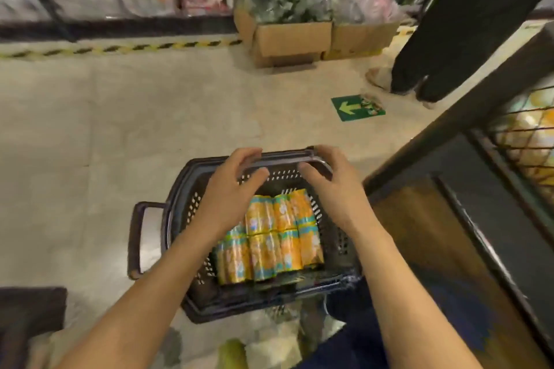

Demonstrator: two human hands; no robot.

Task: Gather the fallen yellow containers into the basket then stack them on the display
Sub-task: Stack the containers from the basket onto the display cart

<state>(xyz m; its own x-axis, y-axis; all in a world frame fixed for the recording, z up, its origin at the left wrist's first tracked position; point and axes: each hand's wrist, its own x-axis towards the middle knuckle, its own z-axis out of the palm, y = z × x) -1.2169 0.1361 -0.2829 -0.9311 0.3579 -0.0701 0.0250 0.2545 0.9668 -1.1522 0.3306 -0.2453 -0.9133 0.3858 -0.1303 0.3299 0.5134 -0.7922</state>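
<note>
Head view, hands apparently over basket handle

Basket: dark perforated plastic, matt. Yellow containers: glossy printed wrap w/ sheen. Boxes: plain brown cardboard. Floor: matt, mottled.

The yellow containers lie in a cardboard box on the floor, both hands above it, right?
Not a cardboard box: the head view shows the yellow containers in a dark basket on the floor, left hand and right hand above it.
</note>
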